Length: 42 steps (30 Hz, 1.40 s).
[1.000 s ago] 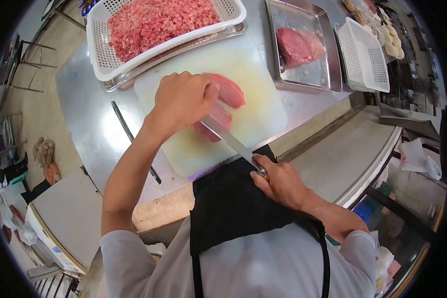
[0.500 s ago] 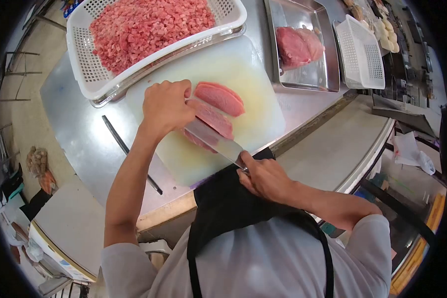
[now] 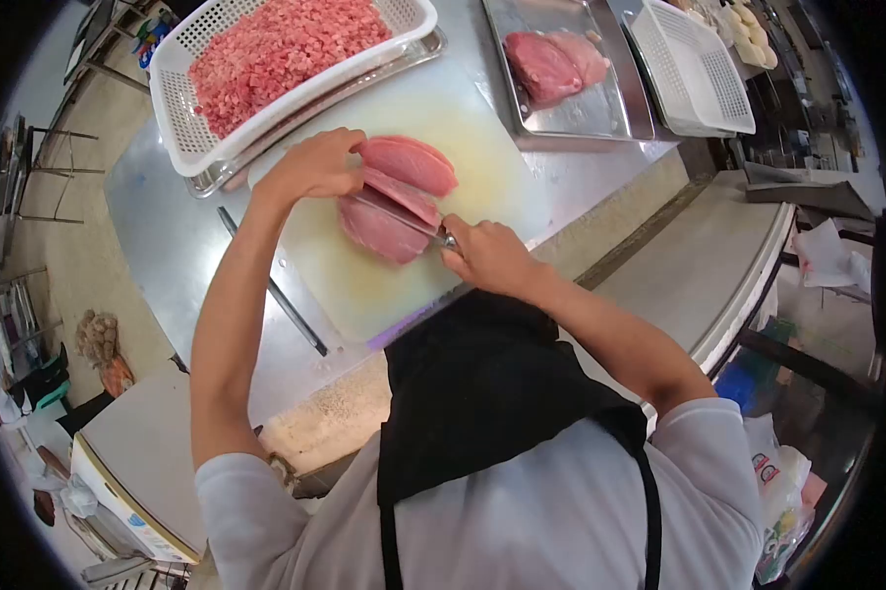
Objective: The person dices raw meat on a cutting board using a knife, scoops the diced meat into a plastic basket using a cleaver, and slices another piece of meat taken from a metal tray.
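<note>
My right hand (image 3: 487, 256) is wrapped around the handle of a kitchen knife (image 3: 396, 209), whose blade lies along the cut in a piece of raw pink meat (image 3: 382, 234). A thin slice of meat (image 3: 404, 197) stands against the far side of the blade. At the slice's left end, the curled fingers of my left hand (image 3: 320, 165) grip it close to the knife tip; the fingertips are partly hidden. Beyond it lie overlapping cut slices (image 3: 411, 162). All of this meat rests on a white, yellow-stained cutting board (image 3: 492, 187).
A white basket (image 3: 168, 113) of diced meat stands behind the board on a metal tray. Farther right, a steel tray (image 3: 581, 120) holds a larger meat chunk (image 3: 546, 67), beside another white basket (image 3: 694, 74). A dark rod (image 3: 281, 295) lies left of the board.
The knife has shifted from above the meat into the cut between slice and larger piece. My right hand has moved away from my body, and the slice now leans apart. The camera view has shifted.
</note>
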{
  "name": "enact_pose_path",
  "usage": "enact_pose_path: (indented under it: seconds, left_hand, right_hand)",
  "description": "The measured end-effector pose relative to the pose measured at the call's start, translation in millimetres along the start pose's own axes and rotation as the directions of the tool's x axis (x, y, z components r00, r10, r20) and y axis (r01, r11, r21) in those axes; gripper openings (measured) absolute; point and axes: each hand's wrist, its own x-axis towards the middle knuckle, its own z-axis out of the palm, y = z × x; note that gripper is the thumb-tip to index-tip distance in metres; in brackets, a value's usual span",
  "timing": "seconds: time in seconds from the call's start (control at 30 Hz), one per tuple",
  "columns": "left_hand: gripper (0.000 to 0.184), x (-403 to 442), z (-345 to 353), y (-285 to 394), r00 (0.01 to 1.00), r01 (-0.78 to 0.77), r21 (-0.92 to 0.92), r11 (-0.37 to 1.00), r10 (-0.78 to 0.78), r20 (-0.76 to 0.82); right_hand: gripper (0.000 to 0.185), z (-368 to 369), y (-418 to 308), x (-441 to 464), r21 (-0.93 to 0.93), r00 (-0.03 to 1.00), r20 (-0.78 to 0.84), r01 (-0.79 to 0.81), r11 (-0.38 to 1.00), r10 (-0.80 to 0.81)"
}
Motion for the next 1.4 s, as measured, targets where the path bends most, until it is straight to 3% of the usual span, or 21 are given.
enact_pose_path:
  seconds: [0.1,0.23,0.33,0.43,0.53,0.63,0.73,0.83,1.03,1.23,1.33,1.4]
  left_hand:
    - [0.045,16.1,-11.2,41.6,0.991,0.084,0.218,0.972,-0.104,0.085]
    - [0.044,30.7,14.4,26.5,0.982,0.152,0.111,0.982,-0.137,-0.131]
    - [0.039,25.1,12.8,32.0,0.936,0.079,0.063,0.995,-0.052,-0.349]
    - [0.03,17.9,-43.9,73.6,0.935,0.044,-0.089,0.995,-0.072,-0.347]
    - [0.022,-7.5,-74.8,103.4,0.917,0.005,-0.07,0.998,-0.032,-0.398]
    - [0.022,-27.7,-58.1,104.2,0.955,0.075,0.072,0.995,-0.051,-0.293]
    - [0.027,-41.3,-40.1,113.2,0.961,0.153,0.048,0.987,-0.137,-0.239]
    - [0.025,-33.5,-23.3,99.8,0.953,0.148,0.05,0.988,-0.129,-0.275]
    - [0.021,-21.2,-25.8,72.6,0.963,0.263,0.036,0.964,-0.26,-0.072]
    - [0.018,-16.5,-13.6,38.5,0.952,0.274,0.009,0.962,-0.27,-0.141]
    - [0.019,-10.4,-11.4,23.1,0.935,0.311,0.018,0.95,-0.303,-0.185]
    - [0.02,3.1,-2.3,-1.2,0.903,0.326,0.024,0.945,-0.303,-0.305]
  right_hand:
    - [0.034,-7.3,14.2,-36.1,0.019,0.999,0.028,-0.045,0.999,0.045]
    - [0.036,-30.8,25.7,-125.7,0.026,0.971,0.113,-0.215,0.976,0.211]
    - [0.037,-56.9,-2.9,-137.5,0.068,0.952,0.169,-0.27,0.96,0.256]
    - [0.038,-68.6,-53.6,-121.6,0.185,0.968,0.126,-0.238,0.954,0.217]
    - [0.037,-69.7,-68.4,-106.1,0.246,0.983,0.103,-0.172,0.954,0.151]
    - [0.035,-65.5,-64.5,-92.6,0.204,0.977,0.123,-0.198,0.959,0.175]
    - [0.032,-73.4,-73.6,-88.6,0.162,0.966,0.158,-0.228,0.96,0.203]
    - [0.029,-88.5,-88.7,-82.7,0.109,0.95,0.219,-0.25,0.962,0.222]
    - [0.029,-88.1,-97.7,-53.2,0.084,0.933,0.307,-0.223,0.971,0.188]
    - [0.034,-66.0,-89.6,-22.4,0.108,0.931,0.33,-0.199,0.974,0.154]
    - [0.036,-32.1,-69.8,-12.6,0.13,0.982,0.179,-0.081,0.988,0.057]
    - [0.038,-18.7,-59.7,0.3,0.041,0.986,0.161,-0.053,0.998,0.046]
